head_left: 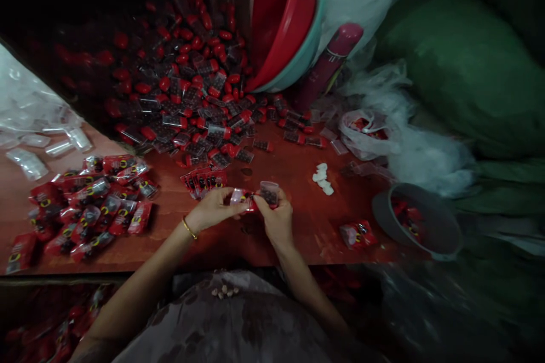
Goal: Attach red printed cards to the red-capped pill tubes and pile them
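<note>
My left hand (pixel 213 208), with a gold bangle at its wrist, pinches the left end of a small red packet (pixel 242 197) with a clear plastic part. My right hand (pixel 277 222) holds a small clear container (pixel 269 191) with dark contents, its thumb close against the packet's right end. The fingers partly hide where the two things meet. Just beyond my left hand lies a fanned stack of red printed cards (pixel 205 180). A big heap of clear, red-capped containers (pixel 208 91) spills from a dark box behind my hands.
Red packets (pixel 93 204) are piled at left, near clear plastic sleeves (pixel 68 142). To the right are white pieces (pixel 322 178), a red packet (pixel 357 235), a grey tub (pixel 443 238) and a plastic bag (pixel 361 142). Nested basins (pixel 306 11) and a spray can (pixel 327 65) stand behind.
</note>
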### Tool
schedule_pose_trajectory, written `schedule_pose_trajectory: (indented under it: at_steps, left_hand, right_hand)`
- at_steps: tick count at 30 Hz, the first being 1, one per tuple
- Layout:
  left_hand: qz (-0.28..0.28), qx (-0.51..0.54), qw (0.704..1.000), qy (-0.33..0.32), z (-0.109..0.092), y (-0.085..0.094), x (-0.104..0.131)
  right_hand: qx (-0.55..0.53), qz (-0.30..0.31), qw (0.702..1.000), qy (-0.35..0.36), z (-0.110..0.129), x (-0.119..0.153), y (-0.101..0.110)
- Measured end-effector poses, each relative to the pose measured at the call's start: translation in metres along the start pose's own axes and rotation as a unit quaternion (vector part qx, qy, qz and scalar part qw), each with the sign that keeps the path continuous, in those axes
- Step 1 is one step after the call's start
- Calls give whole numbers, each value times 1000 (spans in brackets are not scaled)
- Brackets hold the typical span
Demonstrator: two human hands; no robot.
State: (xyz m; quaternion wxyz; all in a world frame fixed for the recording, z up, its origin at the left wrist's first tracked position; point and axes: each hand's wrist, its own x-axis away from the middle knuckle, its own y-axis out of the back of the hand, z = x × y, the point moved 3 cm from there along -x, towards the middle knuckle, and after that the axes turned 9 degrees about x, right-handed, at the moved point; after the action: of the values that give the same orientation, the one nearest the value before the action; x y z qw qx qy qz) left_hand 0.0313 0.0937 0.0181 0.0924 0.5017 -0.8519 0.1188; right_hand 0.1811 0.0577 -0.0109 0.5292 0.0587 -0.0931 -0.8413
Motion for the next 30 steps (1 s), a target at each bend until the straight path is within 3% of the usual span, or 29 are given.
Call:
schedule_pose_trajectory:
  at_steps: [3,6,8,12,19,24,30]
  left_hand:
    - [-129,161,978,-16,11,-9,4]
    - [-241,265,933,-31,21,-15,7]
    - [-274,306,911,-36,21,-14,7]
    - [-282,339,897,-17,11,-4,6]
    - [-204,370,905,47,4,-4,6]
    - [-204,364,906,63,10,-5,5]
    - [-225,353,906,66,16,-4,4]
  right_hand:
    - [-58,-62,996,-28,-8,2,-8]
    - [-80,-44,995,-37,-8,7,-17]
    - [-89,-10,995,-46,-6,12,-19]
    - [-106,71,991,-30,-2,22,-9]
    - [-21,176,983,48,11,40,15]
    - [50,177,980,74,15,42,16]
    - [25,174,982,65,11,45,10]
